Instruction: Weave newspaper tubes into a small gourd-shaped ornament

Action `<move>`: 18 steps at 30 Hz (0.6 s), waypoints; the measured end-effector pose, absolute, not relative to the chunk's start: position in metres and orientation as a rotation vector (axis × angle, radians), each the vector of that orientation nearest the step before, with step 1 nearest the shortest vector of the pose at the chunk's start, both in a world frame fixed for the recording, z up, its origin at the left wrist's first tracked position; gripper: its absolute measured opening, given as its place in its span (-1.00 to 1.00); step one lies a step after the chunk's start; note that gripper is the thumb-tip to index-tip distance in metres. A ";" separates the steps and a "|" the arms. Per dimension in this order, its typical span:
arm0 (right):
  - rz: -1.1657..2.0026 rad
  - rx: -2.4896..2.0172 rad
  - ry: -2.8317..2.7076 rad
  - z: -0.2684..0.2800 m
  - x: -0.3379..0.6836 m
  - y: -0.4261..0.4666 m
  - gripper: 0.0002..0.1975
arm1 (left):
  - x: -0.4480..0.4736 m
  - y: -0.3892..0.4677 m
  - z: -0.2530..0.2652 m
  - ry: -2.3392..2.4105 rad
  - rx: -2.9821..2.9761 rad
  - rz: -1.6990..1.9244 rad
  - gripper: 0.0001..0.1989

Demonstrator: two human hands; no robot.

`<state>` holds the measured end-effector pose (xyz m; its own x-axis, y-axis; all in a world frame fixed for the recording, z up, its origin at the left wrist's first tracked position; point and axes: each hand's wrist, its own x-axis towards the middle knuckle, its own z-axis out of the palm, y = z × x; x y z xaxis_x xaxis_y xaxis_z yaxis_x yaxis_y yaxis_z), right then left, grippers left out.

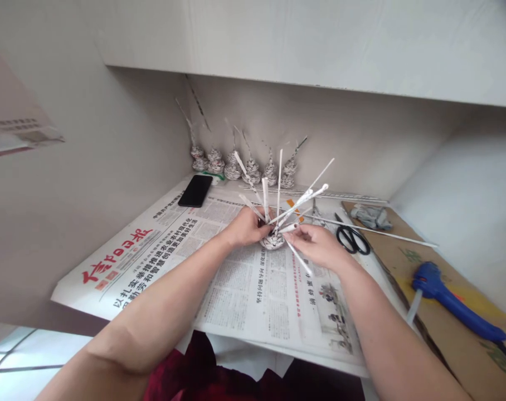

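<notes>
A small round basket woven from rolled newspaper (273,241) sits over the newspaper sheet (244,289), with several white paper tubes (280,178) sticking up and outward from it. My left hand (252,225) is closed on its left side, thumb at the rim among the tube bases. On the right, my right hand (314,242) pinches a paper tube (298,257) close to the weave, and another tube end lies by its fingertips. The inside of the basket is mostly hidden by the tubes and fingers.
Several gourd-shaped woven paper pieces (233,167) line the back wall. A black phone (195,190) lies at left. To the right are black scissors (352,238), a crumpled grey cloth (372,216) and a blue glue gun (457,303) on cardboard (403,262). An overhead panel (303,44) hangs low.
</notes>
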<state>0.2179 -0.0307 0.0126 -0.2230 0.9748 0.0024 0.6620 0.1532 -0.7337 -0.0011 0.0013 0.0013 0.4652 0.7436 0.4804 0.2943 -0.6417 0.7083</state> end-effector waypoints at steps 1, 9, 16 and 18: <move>0.851 -1.536 -1.938 0.008 0.216 -0.029 -0.59 | 0.000 0.000 0.002 0.860 2.166 1.086 -0.87; 1.125 -1.274 -1.587 -0.004 0.196 -0.030 -0.75 | 0.006 -0.009 0.007 0.806 2.136 1.125 -0.86; 1.394 -1.222 -1.229 0.003 0.187 -0.035 -0.65 | 0.007 -0.011 0.011 0.823 2.145 1.082 -0.89; 1.435 -1.225 -1.185 0.004 0.188 -0.034 -0.66 | 0.007 -0.011 0.011 0.817 2.139 1.082 -0.89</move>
<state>0.1875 -0.0340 0.0037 -0.1242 0.9810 -0.1492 -0.0386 -0.1550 -0.9872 0.0067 -0.0115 0.0106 0.4785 0.7402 0.4724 0.2512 -0.6309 0.7341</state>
